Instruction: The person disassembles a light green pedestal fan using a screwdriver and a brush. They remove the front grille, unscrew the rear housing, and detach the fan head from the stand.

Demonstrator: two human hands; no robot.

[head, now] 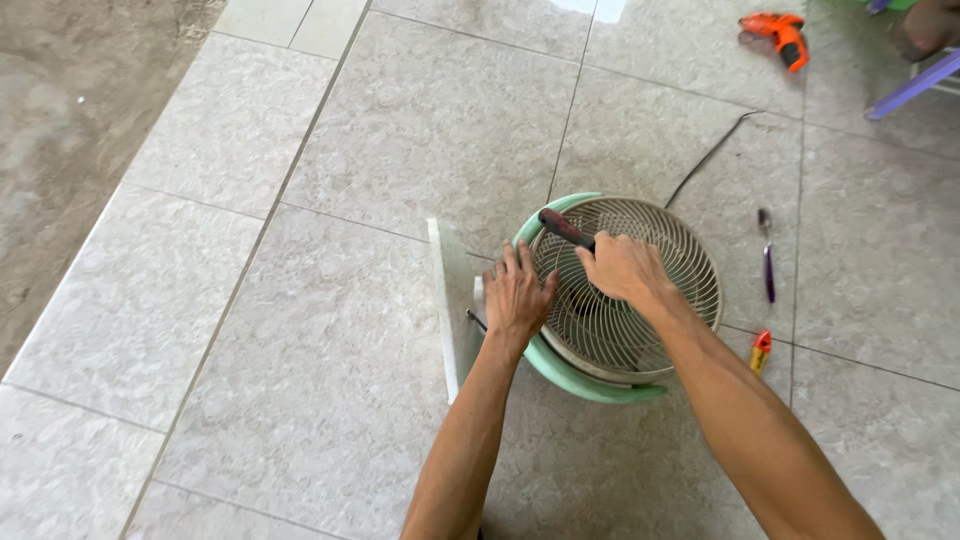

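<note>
A round fan with a pale green rim [590, 385] and a beige wire grille [655, 235] lies tilted on the tiled floor, its white base plate [450, 300] standing on edge at its left. My left hand [517, 297] rests flat against the fan's left rim, fingers spread. My right hand [622, 266] lies over the grille, closed around a screwdriver with a dark red and black handle [562, 227] that sticks out up and to the left. The screwdriver's tip is hidden by my hand.
A black cord [710, 155] runs from the fan toward the back. To the fan's right lie a purple-handled tool [767, 260] and a small red and yellow tool [761, 352]. An orange power drill [783, 35] lies far back. A purple chair leg [915, 88] is at top right.
</note>
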